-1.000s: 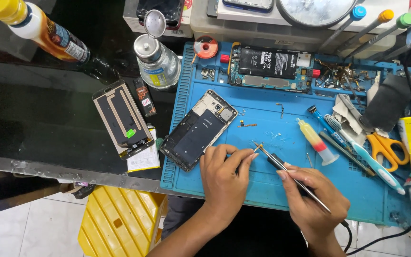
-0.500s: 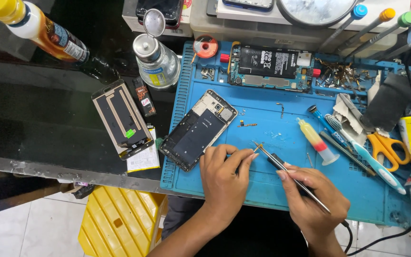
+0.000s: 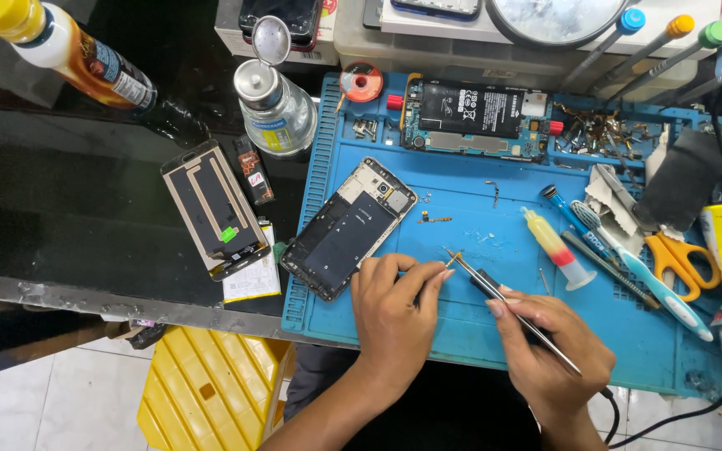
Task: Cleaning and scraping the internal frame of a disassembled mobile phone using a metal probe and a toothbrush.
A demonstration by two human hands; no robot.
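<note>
Right grip (image 3: 545, 355) around thin metal tweezers (image 3: 495, 292)

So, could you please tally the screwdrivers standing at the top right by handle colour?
Blue-capped screwdriver: 1
Orange-capped screwdriver: 1
Green-capped screwdriver: 1
Total: 3

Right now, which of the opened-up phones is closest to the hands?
The dark phone frame lying slanted on the blue mat, just beside the left hand. The battery phone lies at the mat's far edge; the screen panel lies off the mat.
</note>
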